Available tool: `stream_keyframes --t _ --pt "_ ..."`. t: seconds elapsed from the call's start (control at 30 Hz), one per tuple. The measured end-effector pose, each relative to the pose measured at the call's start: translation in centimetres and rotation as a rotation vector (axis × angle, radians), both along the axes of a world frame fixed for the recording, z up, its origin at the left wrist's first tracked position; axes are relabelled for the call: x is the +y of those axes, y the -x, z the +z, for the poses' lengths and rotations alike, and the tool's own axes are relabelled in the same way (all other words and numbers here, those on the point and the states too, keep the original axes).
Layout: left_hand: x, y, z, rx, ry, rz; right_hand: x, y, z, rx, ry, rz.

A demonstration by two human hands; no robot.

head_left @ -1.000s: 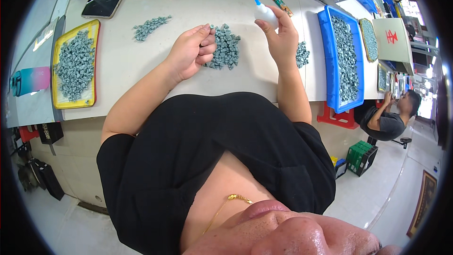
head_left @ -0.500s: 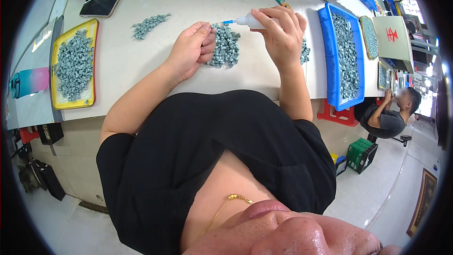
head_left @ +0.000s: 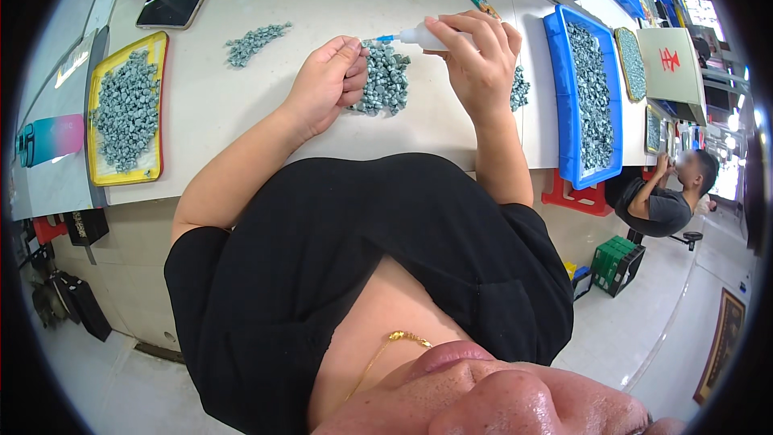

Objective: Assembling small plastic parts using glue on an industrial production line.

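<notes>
My right hand (head_left: 481, 68) grips a white squeeze bottle (head_left: 415, 35), tilted nearly level, its blue needle tip (head_left: 386, 38) pointing left. That tip reaches close to the fingertips of my left hand (head_left: 324, 84), whose thumb and forefinger are pinched together with the other fingers curled in. Whatever the pinch holds is too small or hidden to make out. Below the needle, partly behind my left hand, lies a heap of small grey-green pieces (head_left: 388, 84) on the white table (head_left: 439, 121). A smaller pile (head_left: 520, 90) shows just right of my right wrist.
Left stands a yellow tray (head_left: 165, 72) full of similar pieces, beside a pink-and-teal bottle (head_left: 60, 140). A loose pile (head_left: 251, 46) and a phone (head_left: 171, 7) lie farther back. Right is a blue bin (head_left: 567, 157) of pieces. Another person (head_left: 664, 201) sits beyond.
My right hand and the squeeze bottle have shifted slightly left, bringing the blue tip nearer my left fingertips. My left hand has barely moved.
</notes>
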State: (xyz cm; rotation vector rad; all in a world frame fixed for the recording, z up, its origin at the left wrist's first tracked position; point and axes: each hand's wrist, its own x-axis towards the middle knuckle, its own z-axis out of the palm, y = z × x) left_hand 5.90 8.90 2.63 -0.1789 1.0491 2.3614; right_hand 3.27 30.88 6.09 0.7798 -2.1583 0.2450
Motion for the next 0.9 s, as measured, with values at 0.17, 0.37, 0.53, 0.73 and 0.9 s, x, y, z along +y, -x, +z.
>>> stream_keyframes --t 0.17,0.37,0.53,0.73,0.9 --pt "-0.1 0.0 0.2 -0.025 0.025 0.001 0.4 0.5 -0.5 -0.31 0.395 0.036" --pt "0.1 -0.1 0.5 -0.064 -0.007 -0.022 2.0 2.0 -3.4 -0.851 0.656 -0.044" --pt "0.0 -0.1 0.3 -0.061 -0.011 0.001 2.7 2.4 -3.7 -0.931 0.59 -0.139" --pt "0.2 0.0 0.7 -0.078 -0.016 -0.005 9.3 2.7 -1.7 -0.644 0.396 -0.554" --pt "0.5 -0.1 0.8 -0.061 -0.014 -0.057 14.7 1.9 -3.1 -0.845 0.193 -0.915"
